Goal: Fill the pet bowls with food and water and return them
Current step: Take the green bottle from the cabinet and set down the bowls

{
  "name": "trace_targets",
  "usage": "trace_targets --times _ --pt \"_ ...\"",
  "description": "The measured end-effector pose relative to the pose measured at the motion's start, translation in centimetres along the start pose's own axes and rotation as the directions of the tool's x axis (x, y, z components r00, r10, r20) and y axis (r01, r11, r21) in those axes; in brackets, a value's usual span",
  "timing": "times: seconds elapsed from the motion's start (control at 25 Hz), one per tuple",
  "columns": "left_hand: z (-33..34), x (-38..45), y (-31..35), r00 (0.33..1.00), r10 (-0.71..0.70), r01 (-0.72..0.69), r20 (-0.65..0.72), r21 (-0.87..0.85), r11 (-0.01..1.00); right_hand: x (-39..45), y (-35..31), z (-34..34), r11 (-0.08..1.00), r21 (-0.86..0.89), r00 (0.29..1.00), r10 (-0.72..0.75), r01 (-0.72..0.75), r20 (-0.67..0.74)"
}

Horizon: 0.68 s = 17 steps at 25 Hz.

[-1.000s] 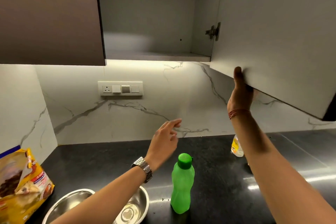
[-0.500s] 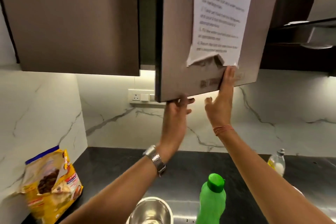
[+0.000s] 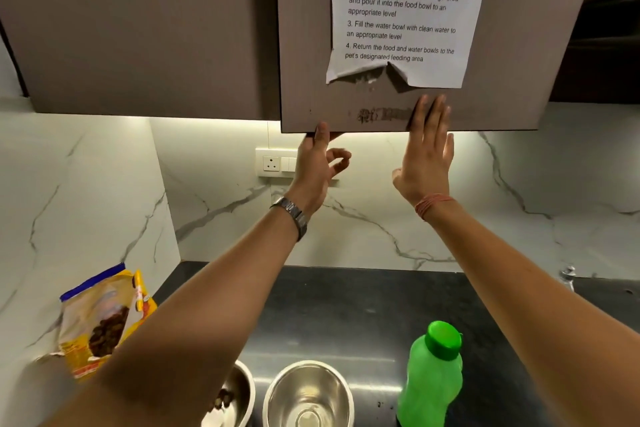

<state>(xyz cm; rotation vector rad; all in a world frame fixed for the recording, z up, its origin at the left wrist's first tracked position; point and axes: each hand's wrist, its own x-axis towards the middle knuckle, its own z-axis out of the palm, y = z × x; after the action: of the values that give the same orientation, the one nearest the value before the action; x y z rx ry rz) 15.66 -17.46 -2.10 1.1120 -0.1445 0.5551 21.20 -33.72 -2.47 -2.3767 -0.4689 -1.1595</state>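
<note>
We list two steel bowls on the dark surface: left bowl [image 3: 239,395] holding some kibble, right bowl [image 3: 308,395] upright; green bottle [image 3: 433,378] capped, right; opened yellow food bag [image 3: 100,322], left.

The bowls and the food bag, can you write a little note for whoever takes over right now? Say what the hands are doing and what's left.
Left hand: empty, fingertips on the bottom edge of the cupboard door.
Right hand: empty, flat against the door's front, under the taped paper.
On the black counter: food bag at the left wall, two steel bowls near the front edge, green bottle capped, right of them.
Done: the left bowl has some kibble in it.
Unclear: whether the right bowl holds water.
Left: finish with the door, check the water, carry both bowls back to the feeding spot.
</note>
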Motion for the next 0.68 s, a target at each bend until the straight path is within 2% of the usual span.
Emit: trace_targets --times 0.12,0.4,0.68 --pt "-0.4 1.4 -0.3 0.998 -0.056 0.056 0.003 -0.04 0.998 0.5 -0.1 0.6 0.999 -0.039 1.0 0.003 -0.002 0.017" --pt "0.2 4.0 -0.3 0.98 -0.171 0.151 -0.102 -0.173 0.973 1.6 0.1 2.0 0.994 -0.112 0.998 -0.003 0.011 0.066" --pt "-0.4 4.9 0.3 0.968 -0.237 0.227 -0.08 -0.118 0.967 1.9 0.4 2.3 0.986 -0.166 0.994 -0.006 0.024 0.108"
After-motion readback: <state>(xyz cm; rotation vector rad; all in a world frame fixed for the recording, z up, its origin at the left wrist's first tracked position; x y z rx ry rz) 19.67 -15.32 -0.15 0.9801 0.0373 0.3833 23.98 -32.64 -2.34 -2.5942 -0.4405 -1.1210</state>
